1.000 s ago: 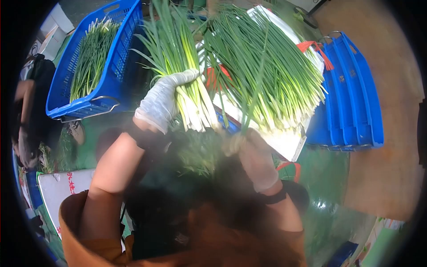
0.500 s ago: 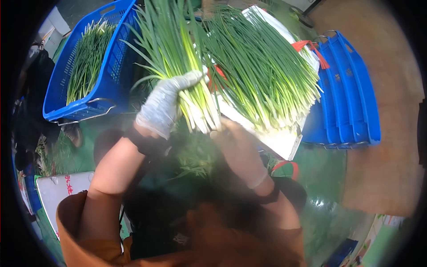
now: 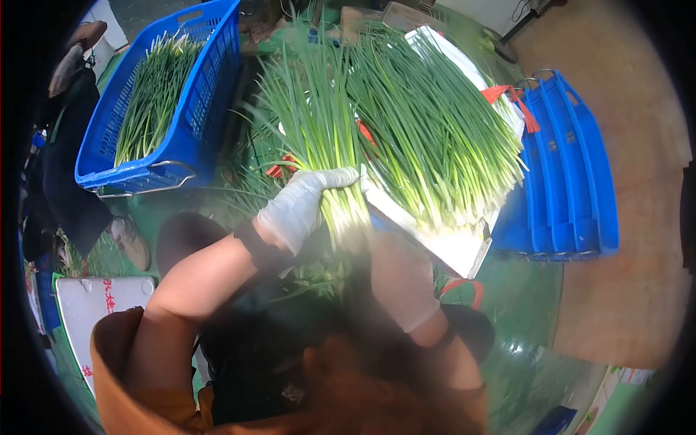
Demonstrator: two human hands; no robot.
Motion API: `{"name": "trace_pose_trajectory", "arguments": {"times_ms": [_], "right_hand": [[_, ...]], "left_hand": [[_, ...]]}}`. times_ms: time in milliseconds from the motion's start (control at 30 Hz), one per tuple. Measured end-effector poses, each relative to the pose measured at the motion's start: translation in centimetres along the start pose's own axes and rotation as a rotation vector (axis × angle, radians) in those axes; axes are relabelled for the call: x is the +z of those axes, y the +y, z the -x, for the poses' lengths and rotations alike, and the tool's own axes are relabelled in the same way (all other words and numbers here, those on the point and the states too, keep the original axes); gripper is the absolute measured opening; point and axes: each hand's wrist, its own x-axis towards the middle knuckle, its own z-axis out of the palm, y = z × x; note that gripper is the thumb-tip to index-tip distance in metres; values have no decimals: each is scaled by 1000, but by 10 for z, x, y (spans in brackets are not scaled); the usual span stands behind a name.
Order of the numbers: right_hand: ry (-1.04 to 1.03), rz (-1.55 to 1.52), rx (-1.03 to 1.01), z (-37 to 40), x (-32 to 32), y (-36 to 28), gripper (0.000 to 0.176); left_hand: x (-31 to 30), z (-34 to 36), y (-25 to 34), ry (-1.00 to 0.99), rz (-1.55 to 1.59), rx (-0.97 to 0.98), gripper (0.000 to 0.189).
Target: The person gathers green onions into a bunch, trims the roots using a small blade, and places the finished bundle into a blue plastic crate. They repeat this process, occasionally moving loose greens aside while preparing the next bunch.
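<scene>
Green-leaved and pale-stemmed, a bunch of scallions [image 3: 312, 123] is held upright before the person, its leaves fanning upward. The gloved left hand [image 3: 304, 206] is wrapped around the pale lower stalks. That firmer part looks the best place to grip, since the leaves seem light, floppy and easily bruised. The gloved right hand [image 3: 402, 279] sits just below the root ends, too blurred to tell its grip. Beside the bunch, a larger scallion pile [image 3: 435, 138] lies on a white board [image 3: 453, 250].
</scene>
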Motion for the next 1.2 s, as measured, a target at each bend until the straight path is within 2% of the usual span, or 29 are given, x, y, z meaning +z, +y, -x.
{"name": "trace_pose_trajectory", "arguments": {"times_ms": [100,200,267,300,367,400,567,667,767,800,833,933,1000,1033,1100,1167,1200], "right_hand": [[13,-108,76,0,1,1,11],[114,-256,128,0,3,1,12],[-22,-422,126,0,3,6,13],[-20,-422,126,-1,0,10,13],[-352,-793,134,-1,-7,20,15],[-412,-778,8,3,1,27,18],[-464,-691,-80,7,-3,22,23],[-600,-961,57,9,-12,18,25],[-464,-1093,111,15,-8,15,26],[-495,-1104,187,21,0,19,26],[-491,-1096,174,25,7,23,26],[-434,-1167,364,30,11,22,23],[-413,-1149,391,30,10,13,22],[-391,-1122,328,31,9,10,22],[-305,-618,40,27,6,6,20],[-458,-498,26,22,-4,3,19],[-456,-495,11,27,4,7,19]], "left_hand": [[3,0,-3,-42,-14,67,29],[5,4,-2,-87,-21,69,33],[6,6,-2,-67,-80,72,34],[7,7,-3,-45,-137,79,35],[7,9,-8,-28,-143,91,36],[6,11,-9,-46,-183,71,36],[11,14,-11,-90,-278,91,38],[10,14,-10,-90,-275,93,37],[10,12,-1,-97,-274,117,36],[13,14,0,-74,-229,106,35],[15,14,0,-80,-229,120,35],[13,14,-1,-26,-246,60,34],[7,11,-5,-64,-269,69,35],[6,12,-6,-101,-297,65,36],[4,13,-7,-157,-375,88,37],[4,18,-12,-159,-392,54,36],[7,19,-14,-155,-392,68,36]]}}
